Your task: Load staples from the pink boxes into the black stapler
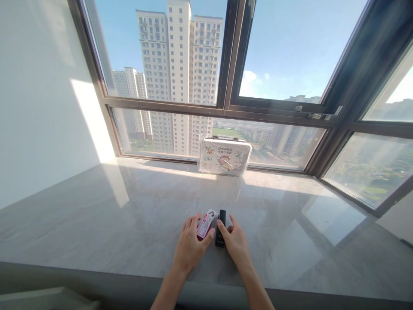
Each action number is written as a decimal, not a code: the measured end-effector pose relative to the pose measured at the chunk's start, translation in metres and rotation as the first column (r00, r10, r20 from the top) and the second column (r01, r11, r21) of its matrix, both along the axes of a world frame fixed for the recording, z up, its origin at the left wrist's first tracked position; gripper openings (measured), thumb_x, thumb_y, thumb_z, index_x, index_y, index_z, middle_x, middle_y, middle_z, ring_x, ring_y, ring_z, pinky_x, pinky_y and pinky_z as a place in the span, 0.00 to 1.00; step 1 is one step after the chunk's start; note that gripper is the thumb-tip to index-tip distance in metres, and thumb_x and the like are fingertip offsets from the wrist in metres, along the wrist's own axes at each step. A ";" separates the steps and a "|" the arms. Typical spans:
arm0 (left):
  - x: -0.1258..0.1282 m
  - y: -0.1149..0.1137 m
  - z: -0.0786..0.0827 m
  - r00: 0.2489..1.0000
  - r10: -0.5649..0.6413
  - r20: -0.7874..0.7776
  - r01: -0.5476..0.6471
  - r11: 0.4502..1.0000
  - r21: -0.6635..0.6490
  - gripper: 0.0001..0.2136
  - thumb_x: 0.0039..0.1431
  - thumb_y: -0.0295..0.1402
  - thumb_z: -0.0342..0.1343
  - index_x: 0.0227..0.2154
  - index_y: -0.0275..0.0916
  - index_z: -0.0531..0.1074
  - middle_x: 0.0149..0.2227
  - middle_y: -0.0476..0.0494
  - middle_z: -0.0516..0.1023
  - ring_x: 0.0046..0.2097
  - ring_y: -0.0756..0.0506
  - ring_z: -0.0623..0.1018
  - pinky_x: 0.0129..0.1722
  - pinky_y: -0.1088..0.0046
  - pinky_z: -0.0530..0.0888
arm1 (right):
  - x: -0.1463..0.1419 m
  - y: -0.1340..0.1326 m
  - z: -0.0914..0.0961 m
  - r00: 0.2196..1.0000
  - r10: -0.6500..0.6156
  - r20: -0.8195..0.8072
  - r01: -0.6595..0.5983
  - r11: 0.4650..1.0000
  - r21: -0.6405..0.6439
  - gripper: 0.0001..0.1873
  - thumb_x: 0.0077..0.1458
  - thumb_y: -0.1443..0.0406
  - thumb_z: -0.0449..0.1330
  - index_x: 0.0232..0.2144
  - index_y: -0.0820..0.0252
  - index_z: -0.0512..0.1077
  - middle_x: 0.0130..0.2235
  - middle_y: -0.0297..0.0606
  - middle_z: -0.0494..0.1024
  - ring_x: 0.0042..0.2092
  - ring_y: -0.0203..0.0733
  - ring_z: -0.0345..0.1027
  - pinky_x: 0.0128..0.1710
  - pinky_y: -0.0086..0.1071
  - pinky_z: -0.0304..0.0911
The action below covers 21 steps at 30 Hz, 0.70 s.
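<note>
A person's left hand (190, 246) is grasping a small pink box (205, 224) between thumb and fingers, low on a grey stone ledge (97, 215). The right hand (236, 242) is resting its fingertips on a slim black device (220, 234) lying just beside the box; whether it is gripping cannot be told. A printed case (225, 156) is standing far back against the window (226, 64).

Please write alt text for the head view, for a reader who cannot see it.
On a grey marble window sill, a person's left hand holds a small pink and white box, and the right hand touches a slim black device beside it. Farther back, a white printed case stands against the window, with tall apartment towers outside.
</note>
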State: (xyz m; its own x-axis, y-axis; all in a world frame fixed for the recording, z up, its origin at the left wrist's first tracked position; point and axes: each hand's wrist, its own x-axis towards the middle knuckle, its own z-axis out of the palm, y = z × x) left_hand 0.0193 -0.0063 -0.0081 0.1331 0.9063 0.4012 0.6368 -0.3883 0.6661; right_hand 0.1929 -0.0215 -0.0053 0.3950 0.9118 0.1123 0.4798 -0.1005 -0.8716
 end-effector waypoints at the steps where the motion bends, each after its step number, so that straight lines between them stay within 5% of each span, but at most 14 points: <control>1: 0.001 -0.001 -0.001 0.999 0.030 -0.022 -0.030 0.999 0.021 0.25 0.61 0.47 0.56 0.59 0.44 0.65 0.56 0.40 0.73 0.58 0.37 0.72 0.58 0.58 0.68 | 0.006 -0.004 -0.001 1.000 -0.026 0.011 0.026 1.000 -0.006 0.45 0.57 0.41 0.54 0.64 0.69 0.63 0.22 0.29 0.70 0.28 0.43 0.70 0.28 0.30 0.61; 7: -0.005 -0.001 -0.008 0.991 0.132 -0.026 -0.130 0.988 0.088 0.12 0.60 0.41 0.57 0.45 0.44 0.73 0.44 0.43 0.77 0.47 0.39 0.76 0.50 0.61 0.72 | 0.040 -0.036 0.004 0.993 -0.109 0.050 0.111 0.993 -0.035 0.41 0.58 0.41 0.52 0.63 0.63 0.65 0.23 0.30 0.70 0.26 0.43 0.69 0.27 0.31 0.62; 16: -0.066 0.054 -0.008 0.965 0.261 -0.032 -0.258 0.963 0.083 0.16 0.59 0.46 0.57 0.42 0.41 0.76 0.42 0.42 0.79 0.45 0.39 0.77 0.49 0.62 0.72 | 0.040 -0.041 0.004 0.992 -0.091 0.083 0.093 0.996 -0.017 0.42 0.58 0.41 0.50 0.64 0.64 0.64 0.23 0.30 0.69 0.25 0.41 0.69 0.26 0.30 0.62; 21: -0.093 0.045 -0.013 0.959 0.279 -0.041 -0.273 0.956 0.103 0.16 0.63 0.47 0.51 0.42 0.43 0.77 0.42 0.42 0.79 0.46 0.39 0.76 0.50 0.61 0.72 | 0.043 -0.039 -0.003 0.994 -0.083 0.072 0.084 0.996 -0.015 0.45 0.58 0.40 0.51 0.65 0.65 0.62 0.22 0.27 0.67 0.23 0.40 0.67 0.26 0.30 0.61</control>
State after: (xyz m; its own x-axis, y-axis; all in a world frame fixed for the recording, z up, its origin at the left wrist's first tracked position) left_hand -0.0735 0.0387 -0.0209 -0.0927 0.8685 0.4869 0.7627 -0.2524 0.5955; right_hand 0.2355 -0.0608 -0.0081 0.4613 0.8781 0.1270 0.5300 -0.1579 -0.8331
